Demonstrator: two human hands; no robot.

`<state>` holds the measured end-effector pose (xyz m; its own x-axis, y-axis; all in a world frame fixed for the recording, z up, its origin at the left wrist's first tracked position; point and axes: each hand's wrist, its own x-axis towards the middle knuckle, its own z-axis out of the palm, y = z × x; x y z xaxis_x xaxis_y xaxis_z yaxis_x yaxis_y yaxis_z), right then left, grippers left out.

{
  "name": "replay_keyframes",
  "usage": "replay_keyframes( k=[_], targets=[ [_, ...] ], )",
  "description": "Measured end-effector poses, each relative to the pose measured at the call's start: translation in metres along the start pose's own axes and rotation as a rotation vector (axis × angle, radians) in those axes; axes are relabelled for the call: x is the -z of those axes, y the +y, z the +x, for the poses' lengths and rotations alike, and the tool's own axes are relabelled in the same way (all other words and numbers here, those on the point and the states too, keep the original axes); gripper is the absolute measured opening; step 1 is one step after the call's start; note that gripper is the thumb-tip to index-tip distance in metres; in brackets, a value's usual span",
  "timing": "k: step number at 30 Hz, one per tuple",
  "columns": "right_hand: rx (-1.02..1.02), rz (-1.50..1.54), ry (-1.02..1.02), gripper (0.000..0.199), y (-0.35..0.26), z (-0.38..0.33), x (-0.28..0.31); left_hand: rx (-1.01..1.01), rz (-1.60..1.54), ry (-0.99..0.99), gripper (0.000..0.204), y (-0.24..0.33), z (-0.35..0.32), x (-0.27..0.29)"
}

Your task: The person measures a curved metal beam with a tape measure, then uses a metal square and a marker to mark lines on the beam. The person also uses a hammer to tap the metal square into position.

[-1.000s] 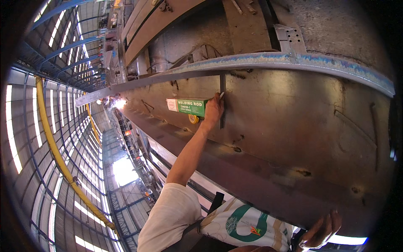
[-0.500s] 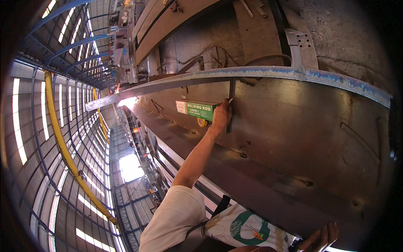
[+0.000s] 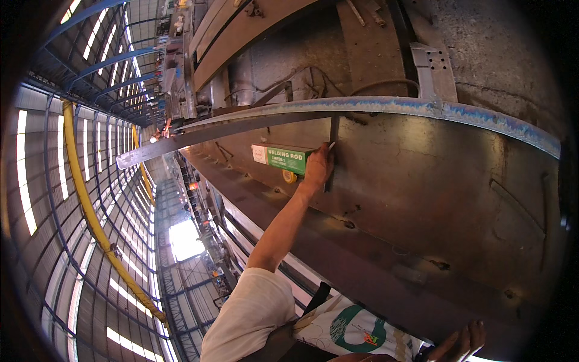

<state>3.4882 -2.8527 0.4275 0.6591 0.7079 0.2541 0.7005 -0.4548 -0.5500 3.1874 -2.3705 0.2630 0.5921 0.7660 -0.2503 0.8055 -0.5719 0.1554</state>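
Observation:
My left hand [image 3: 316, 169] is closed in a pinch over the wide brown steel plate [image 3: 416, 175], with the tip of a short white marking stick [image 3: 332, 145] showing past the fingers. A narrow dark steel strip [image 3: 333, 130] stands against the plate beside this hand. Just left of my fingers sits a green and white welding rod box [image 3: 280, 157], and below it a small yellow round tape measure or roll [image 3: 289, 176]. My right hand [image 3: 461, 342] rests at the plate's near edge, lower right, its fingers loosely apart and nothing visible in them.
A long steel flange [image 3: 386, 104] with blue heat marks runs along the plate's far side. Beyond it lie curved steel pieces [image 3: 241, 42], a cable [image 3: 386, 81] and a bracket with holes [image 3: 431, 63]. Several weld-marked spots [image 3: 348, 224] dot the plate.
The bright glare by the flange's far left end has gone, leaving a small light there. Both hands stay almost where they were; the view has shifted slightly.

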Motion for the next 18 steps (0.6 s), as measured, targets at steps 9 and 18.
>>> replay_keyframes(
  k=[9,18],
  targets=[
    [0.024,0.006,0.01,0.021,-0.0001,0.0024,-0.0037,-0.025,-0.027,0.044,0.019,-0.0001,0.0014,0.0015],
    [0.039,0.02,0.011,0.023,0.0022,0.0055,-0.005,-0.029,-0.109,0.092,0.017,-0.0021,-0.0001,-0.0002]
  ],
)
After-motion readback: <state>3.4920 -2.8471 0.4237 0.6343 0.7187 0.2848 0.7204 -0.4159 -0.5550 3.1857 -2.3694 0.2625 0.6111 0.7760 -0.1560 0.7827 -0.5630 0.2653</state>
